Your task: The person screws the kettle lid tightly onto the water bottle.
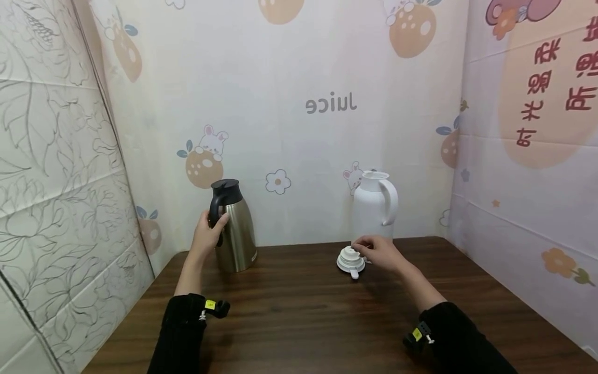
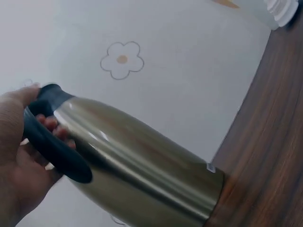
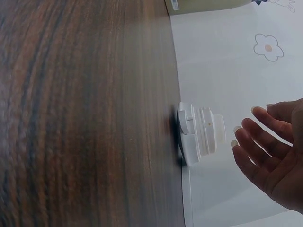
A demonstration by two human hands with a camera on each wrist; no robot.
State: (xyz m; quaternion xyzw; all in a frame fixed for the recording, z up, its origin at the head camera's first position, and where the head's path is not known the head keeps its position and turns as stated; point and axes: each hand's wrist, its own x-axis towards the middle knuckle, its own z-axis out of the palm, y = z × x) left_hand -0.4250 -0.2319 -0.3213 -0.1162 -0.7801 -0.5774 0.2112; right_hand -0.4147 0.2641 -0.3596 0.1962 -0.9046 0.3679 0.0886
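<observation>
My left hand (image 1: 208, 236) grips the black handle of a gold-brown metal thermos jug (image 1: 240, 234) at the left. In the left wrist view, fingers pass through the handle (image 2: 57, 146) and the thumb lies by the black lid (image 2: 53, 96). Whether the jug's base touches the table I cannot tell. A white stopper lid (image 3: 201, 135) lies upside down on the table, its stepped neck facing up. My right hand (image 1: 380, 253) hovers just above it, fingers loosely bent and apart from it in the right wrist view. Behind stands a white thermos jug (image 1: 371, 210) with its top uncovered.
The dark wooden table (image 1: 289, 317) ends at a patterned cloth wall (image 1: 303, 140) just behind both jugs. More cloth walls stand on the left (image 1: 56, 156) and right (image 1: 518, 208). Between the two jugs lies bare tabletop.
</observation>
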